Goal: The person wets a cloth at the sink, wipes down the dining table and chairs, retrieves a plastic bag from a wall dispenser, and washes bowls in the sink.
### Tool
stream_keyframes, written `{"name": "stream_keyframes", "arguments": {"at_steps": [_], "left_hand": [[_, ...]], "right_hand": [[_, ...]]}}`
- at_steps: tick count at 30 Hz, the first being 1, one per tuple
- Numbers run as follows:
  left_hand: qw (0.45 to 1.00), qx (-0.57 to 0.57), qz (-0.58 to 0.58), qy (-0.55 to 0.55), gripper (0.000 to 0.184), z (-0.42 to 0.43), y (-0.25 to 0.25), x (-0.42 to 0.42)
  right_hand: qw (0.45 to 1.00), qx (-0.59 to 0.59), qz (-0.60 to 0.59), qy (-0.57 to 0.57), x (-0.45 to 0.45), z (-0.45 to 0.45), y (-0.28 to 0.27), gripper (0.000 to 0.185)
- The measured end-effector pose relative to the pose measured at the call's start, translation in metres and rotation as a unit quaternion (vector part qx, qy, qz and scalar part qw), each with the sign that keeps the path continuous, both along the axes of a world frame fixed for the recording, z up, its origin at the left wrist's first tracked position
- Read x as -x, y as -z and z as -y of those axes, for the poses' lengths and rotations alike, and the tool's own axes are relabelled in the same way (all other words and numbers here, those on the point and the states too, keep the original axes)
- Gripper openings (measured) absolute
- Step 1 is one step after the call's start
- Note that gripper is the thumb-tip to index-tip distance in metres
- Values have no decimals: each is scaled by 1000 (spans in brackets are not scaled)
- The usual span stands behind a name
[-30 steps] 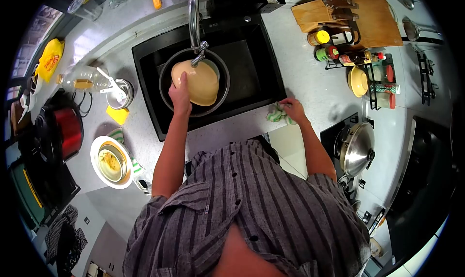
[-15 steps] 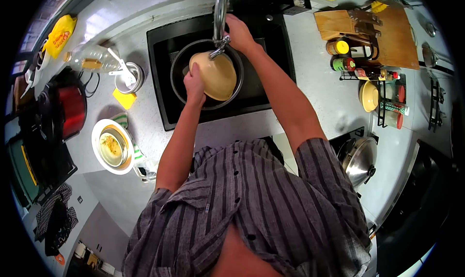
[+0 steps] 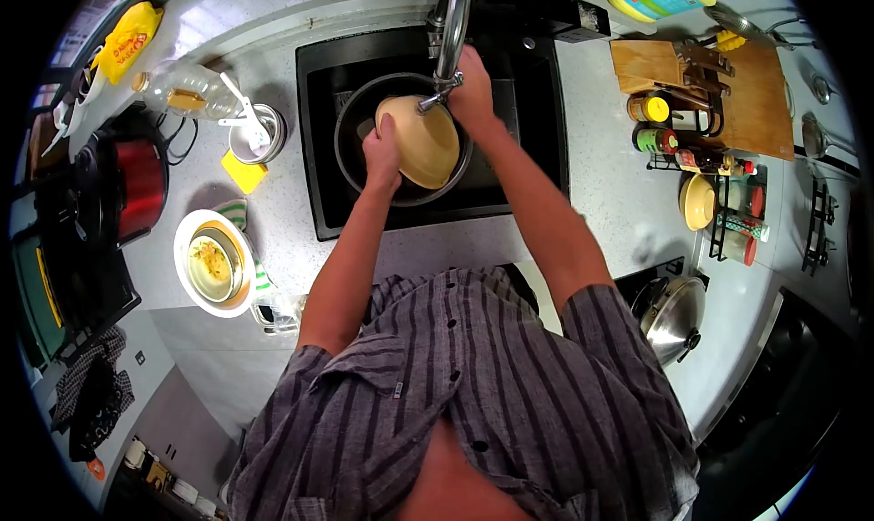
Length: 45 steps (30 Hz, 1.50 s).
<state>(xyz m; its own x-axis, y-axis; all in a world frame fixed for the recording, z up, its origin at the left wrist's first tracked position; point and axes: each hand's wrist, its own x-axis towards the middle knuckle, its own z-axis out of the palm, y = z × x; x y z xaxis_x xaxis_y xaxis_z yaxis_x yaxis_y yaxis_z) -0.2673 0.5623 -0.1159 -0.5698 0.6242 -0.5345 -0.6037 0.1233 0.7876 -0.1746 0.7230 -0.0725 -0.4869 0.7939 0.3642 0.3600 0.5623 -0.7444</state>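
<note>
Beneath the curved metal faucet, a beige bowl is tilted inside a round dark pot in the black sink. My left hand is closed on the bowl's left edge, with the thumb on its near face. My right hand is beside the faucet, just right of the spout. Its fingertips are hidden behind the faucet, so what they touch does not show. The spout's end hangs over the top of the bowl.
On the left counter are a white basin with bowls inside, a yellow sponge, a metal cup with white spoons and a plastic bottle. Right of the sink are jars, a cutting board and a lidded pan.
The whole view has shifted, with the sink now slightly further right. My right hand has come a little nearer along the faucet. My left hand still holds the bowl, which is tilted a bit more.
</note>
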Motion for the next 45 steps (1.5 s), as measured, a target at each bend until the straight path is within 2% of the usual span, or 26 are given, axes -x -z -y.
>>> {"name": "stream_keyframes", "arguments": {"at_steps": [1, 3, 4, 6, 9, 12, 15, 18, 19, 21, 22, 25, 28, 29, 31, 32, 33, 34, 35, 38, 39, 42, 43, 45], "left_hand": [[1000, -2, -4, 2, 42, -3, 7, 1], [999, -13, -35, -2, 42, -8, 13, 1], [998, -20, -62, -5, 43, -11, 14, -2], [990, -16, -137, 26, 46, -11, 15, -2], [949, 41, -288, 120, 49, 6, -3, -2], [941, 31, -313, 128, 49, 20, 2, -2], [968, -7, -227, 107, 45, 29, -4, -3], [979, -53, -195, 21, 46, 26, -29, 4], [970, -41, -240, -2, 43, 22, -29, 8], [958, -44, -282, 8, 42, 12, -20, 16], [952, -44, -303, 14, 42, 8, -14, 18], [914, 30, -398, 69, 41, 3, 14, 19], [898, -5, -403, 176, 42, 17, 21, 14], [904, -18, -401, 147, 41, 18, 20, 15], [894, -7, -403, 197, 41, 28, -5, 18], [888, 0, -404, 221, 42, 34, -17, 19], [918, -16, -346, 194, 42, 37, -24, 21], [943, -32, -287, 165, 43, 38, -29, 23], [964, -50, -225, 134, 43, 38, -32, 24], [984, -77, -142, 78, 45, 36, -34, 33], [992, -71, -94, 41, 43, 36, -33, 34], [995, -46, 56, -62, 42, 38, -28, 34], [995, -37, 69, -69, 42, 38, -24, 33], [992, -22, 93, -85, 44, 35, -5, 33]], "right_hand": [[1000, 5, -23, 16, -7, 15, 2, 24], [987, 135, 55, -60, -18, 65, 10, 28], [993, 44, -29, -108, -12, 82, 29, 31], [993, -26, -9, -115, -3, 96, 23, 35], [985, 106, 49, -126, 17, 66, 57, 42], [932, 317, 114, -131, 23, 41, 68, 45], [834, 524, 51, -166, 21, 30, 41, 46], [753, 650, -92, -47, 12, 45, 88, 44], [824, 562, -10, 69, 16, 55, 148, 44], [953, 301, -34, 6, 10, 91, 132, 42], [947, 298, -118, 13, 13, 102, 114, 41], [989, 110, -98, 25, 23, 137, 51, 37], [998, 15, -63, -22, 30, 112, 41, 35], [995, -22, -87, -48, 34, 98, 61, 35], [969, 217, -105, -58, 30, 70, 90, 35], [934, 334, -112, -63, 27, 58, 91, 35], [854, 505, -112, -62, 24, 40, 91, 34], [743, 657, -107, -60, 20, 26, 86, 34], [730, 670, -127, -58, 12, 26, 89, 30], [700, 694, -168, 26, 6, 32, 92, 28], [718, 677, -152, 55, 5, 33, 93, 31], [710, 695, -105, 28, -16, 18, 118, 35], [685, 720, -108, 14, -22, 17, 105, 36], [702, 698, -134, 27, -28, 12, 91, 38]]}}
